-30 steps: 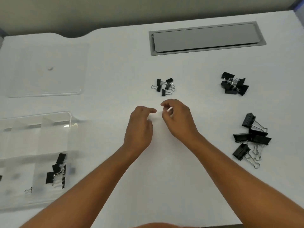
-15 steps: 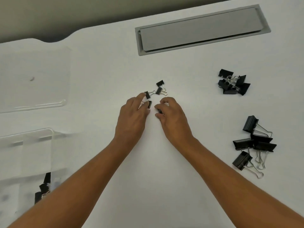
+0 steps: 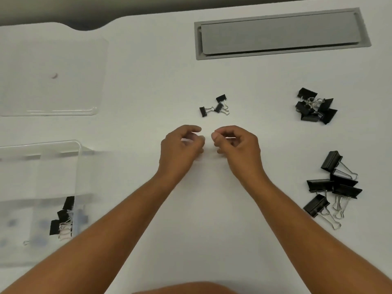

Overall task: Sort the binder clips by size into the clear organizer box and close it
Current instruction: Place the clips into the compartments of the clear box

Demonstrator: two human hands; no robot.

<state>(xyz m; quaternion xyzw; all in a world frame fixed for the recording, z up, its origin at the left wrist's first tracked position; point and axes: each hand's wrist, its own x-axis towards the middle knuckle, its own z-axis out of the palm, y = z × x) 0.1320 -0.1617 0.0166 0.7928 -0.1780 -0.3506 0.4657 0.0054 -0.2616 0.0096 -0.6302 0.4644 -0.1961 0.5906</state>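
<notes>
A: White table (image 3: 148,81) noted across the whole frame; grey recessed hatch (image 3: 282,35) set into it at upper right. Dark floor glimpsed along the top edge.

B: Box position?

A: Clear organizer box (image 3: 42,158) recorded at the left edge, lower half of frame, uncovered. A few black clips (image 3: 62,217) are seen in one compartment at its near right side; a wire loop shows faintly further left. Other compartments are blurred and cannot be read. The clear lid (image 3: 53,77) is laid flat at upper left, apart from the box.

B: What is left on the table?

A: Three groups. Small clips (image 3: 214,106) at centre, just above the hands. Medium clips (image 3: 316,108) at right, mid-height. Large clips (image 3: 333,187) at lower right. All well apart from the box.

B: Hands?

A: Left hand (image 3: 180,147) and right hand (image 3: 237,145) are held side by side at centre, fingers curled, fingertips nearly meeting. Whether a small clip is pinched in either cannot be told; nothing black shows between the fingers.

B: Progress?

A: Judged early. One compartment is partly filled; most clips remain unsorted, and closing is not yet possible to begin.
</notes>
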